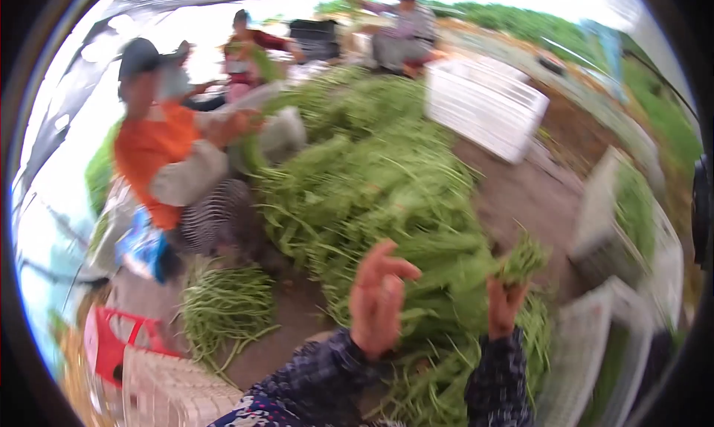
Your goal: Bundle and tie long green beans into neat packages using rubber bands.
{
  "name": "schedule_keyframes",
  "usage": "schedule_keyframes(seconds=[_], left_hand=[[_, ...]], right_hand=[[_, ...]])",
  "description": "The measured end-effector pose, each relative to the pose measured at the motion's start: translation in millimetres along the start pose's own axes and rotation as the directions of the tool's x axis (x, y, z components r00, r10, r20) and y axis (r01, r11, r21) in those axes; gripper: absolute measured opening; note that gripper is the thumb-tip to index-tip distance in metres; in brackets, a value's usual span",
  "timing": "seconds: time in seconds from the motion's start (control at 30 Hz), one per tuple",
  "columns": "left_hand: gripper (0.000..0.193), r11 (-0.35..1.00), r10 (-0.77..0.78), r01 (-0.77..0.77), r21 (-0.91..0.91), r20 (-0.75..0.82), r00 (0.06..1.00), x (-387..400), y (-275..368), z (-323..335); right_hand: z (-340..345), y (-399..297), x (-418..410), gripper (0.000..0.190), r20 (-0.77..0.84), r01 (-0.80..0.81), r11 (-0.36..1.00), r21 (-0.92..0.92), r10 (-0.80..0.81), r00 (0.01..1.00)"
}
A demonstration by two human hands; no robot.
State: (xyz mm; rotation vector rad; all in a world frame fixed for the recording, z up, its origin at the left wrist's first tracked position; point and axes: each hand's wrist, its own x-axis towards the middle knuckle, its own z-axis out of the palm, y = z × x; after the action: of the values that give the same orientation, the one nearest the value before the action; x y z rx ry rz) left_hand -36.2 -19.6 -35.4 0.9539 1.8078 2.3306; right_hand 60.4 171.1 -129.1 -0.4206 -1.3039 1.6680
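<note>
A large heap of long green leafy stems (368, 198) lies on the ground before me. Over its near part my left hand (378, 304) is raised, holding nothing, with its fingers apart and partly bent. My right hand (505, 304) grips a small bunch of green stems (521, 262) at the heap's right edge; motion blur hides the detail. More loose stems (440, 382) lie below and between my forearms. To the left, a separate pile of stems (228, 304) sits on the brown ground sheet, apart from the heap.
A person in orange (162, 148) sits at left, handling greens. Two more people (245, 59) (404, 31) sit at the far side. A white crate (482, 103) stands beyond; crates (599, 215) (580, 338) line the right. A red plastic stool (125, 338) and basket (173, 388) are lower left.
</note>
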Motion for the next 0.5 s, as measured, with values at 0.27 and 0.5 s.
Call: schedule_keyframes(seconds=[0.27,0.5], left_hand=[[0.046,0.990,-0.043,0.066,-0.127,0.178,0.983,-1.9,-6.9,38.2],[0.046,0.949,-0.122,0.218,-0.226,0.375,0.919,-18.7,3.0,61.0]], right_hand=[[-31.2,-237.4,1.9,0.060,0.202,0.476,0.830,0.290,-0.540,0.817],[-33.3,-251.8,-42.3,0.050,0.006,0.224,0.944,0.242,-0.233,0.973]])
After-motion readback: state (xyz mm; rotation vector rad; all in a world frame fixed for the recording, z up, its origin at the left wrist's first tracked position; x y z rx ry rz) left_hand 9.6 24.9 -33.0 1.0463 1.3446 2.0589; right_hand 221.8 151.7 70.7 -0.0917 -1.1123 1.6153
